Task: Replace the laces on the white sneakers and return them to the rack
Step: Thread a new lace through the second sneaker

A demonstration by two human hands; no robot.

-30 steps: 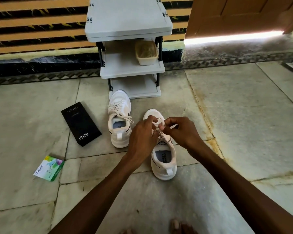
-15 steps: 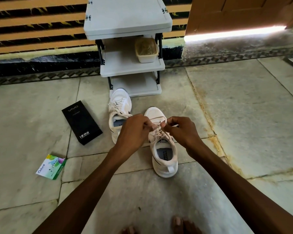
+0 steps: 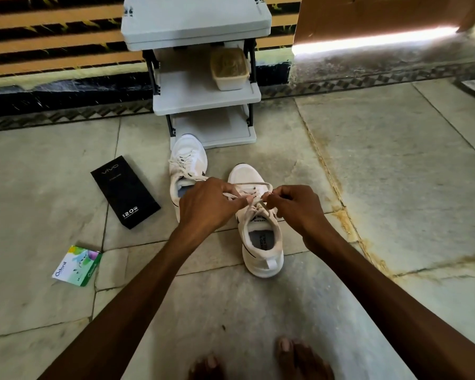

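Two white sneakers stand on the stone floor in front of a grey shoe rack [image 3: 206, 90]. The right sneaker [image 3: 262, 237] points away from me, heel towards my feet. My left hand [image 3: 207, 205] and my right hand [image 3: 296, 208] hover over its tongue, each pinching a part of its pale lace [image 3: 251, 185]. A loop of that lace arcs between the two hands. The left sneaker [image 3: 187, 160] sits further back, its toe near the rack's bottom shelf, laced, partly hidden by my left hand.
A black phone box [image 3: 125, 192] lies on the floor left of the sneakers. A small green and white packet [image 3: 77, 266] lies nearer, further left. A beige tub [image 3: 229, 68] sits on the rack's middle shelf. My bare toes [image 3: 261, 360] show at the bottom edge.
My hands have drawn a little apart over the right sneaker, pulling the lace into a longer loop between them. The view has shifted slightly.
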